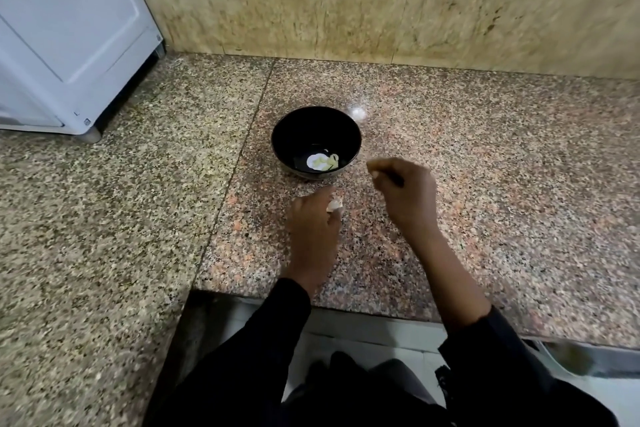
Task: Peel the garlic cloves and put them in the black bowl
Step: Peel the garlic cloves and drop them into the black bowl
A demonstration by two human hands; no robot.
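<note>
Left hand perhaps hiding garlic

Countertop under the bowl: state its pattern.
Speckled granite countertop, pinkish-brown with black flecks, seen in the head view.

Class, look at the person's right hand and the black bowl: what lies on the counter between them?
In the head view, nothing: only bare speckled granite counter separates the right hand from the black bowl. The left hand, holding garlic, sits nearer the camera.
</note>
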